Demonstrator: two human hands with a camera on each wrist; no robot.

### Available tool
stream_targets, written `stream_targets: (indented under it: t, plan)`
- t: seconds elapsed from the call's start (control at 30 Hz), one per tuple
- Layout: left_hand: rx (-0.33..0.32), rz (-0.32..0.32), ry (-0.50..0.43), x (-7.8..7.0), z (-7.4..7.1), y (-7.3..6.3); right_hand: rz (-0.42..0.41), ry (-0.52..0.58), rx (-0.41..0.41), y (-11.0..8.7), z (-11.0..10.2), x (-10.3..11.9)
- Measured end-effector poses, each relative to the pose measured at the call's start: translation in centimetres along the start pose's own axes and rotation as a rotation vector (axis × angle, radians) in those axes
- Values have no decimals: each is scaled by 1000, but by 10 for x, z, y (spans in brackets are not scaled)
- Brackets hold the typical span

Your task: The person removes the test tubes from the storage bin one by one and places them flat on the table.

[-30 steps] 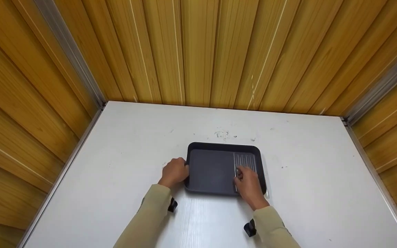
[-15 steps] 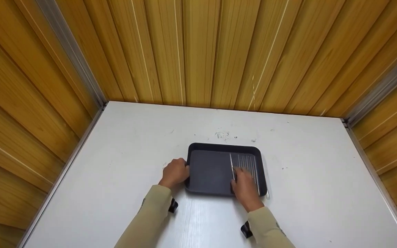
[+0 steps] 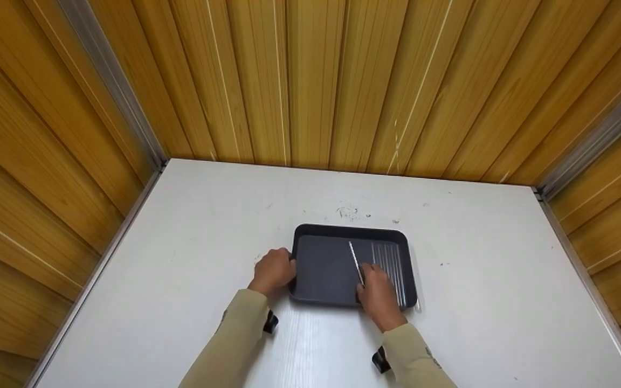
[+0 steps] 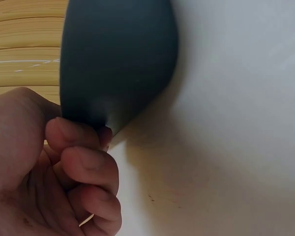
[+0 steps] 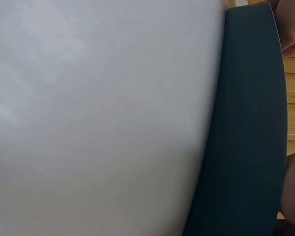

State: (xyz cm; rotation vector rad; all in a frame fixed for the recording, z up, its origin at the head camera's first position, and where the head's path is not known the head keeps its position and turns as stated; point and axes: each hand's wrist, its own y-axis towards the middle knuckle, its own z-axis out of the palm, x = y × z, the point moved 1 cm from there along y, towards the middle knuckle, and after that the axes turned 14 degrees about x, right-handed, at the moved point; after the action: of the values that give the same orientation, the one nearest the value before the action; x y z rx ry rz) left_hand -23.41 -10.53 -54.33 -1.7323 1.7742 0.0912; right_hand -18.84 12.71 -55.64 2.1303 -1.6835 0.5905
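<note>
A dark grey rectangular tray (image 3: 326, 269) with raised walls lies on the white table. Several thin clear rods (image 3: 386, 264) stand side by side along its right part. My left hand (image 3: 274, 269) grips the tray's left wall; in the left wrist view its fingers (image 4: 91, 167) are curled at the corner of the dark tray (image 4: 118, 54). Inside the tray, my right hand (image 3: 379, 295) pinches one slim whitish rod (image 3: 356, 260), which is apart from the row and slightly tilted. The right wrist view shows mostly the tray's outer wall (image 5: 246, 123), which hides the fingertips.
Just outside the tray's right wall, another clear rod (image 3: 418, 305) seems to lie on the table. Small dark marks (image 3: 348, 213) spot the white tabletop (image 3: 477, 280) behind the tray. Wood-patterned panels (image 3: 310, 81) close off the back and both sides.
My right hand has moved left inside the tray, drawing the rod away from the row and tilting it. The left hand and the tray have stayed put.
</note>
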Motion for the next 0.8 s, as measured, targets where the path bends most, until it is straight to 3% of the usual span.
stream_targets:
  t: [0.43,0.8]
  plan:
    - [-13,1,-6,2,2,1,21,173,35,0,-8,-1]
    - [-8,10,7,1,0,-2,49,185,-22,-3,-25,-5]
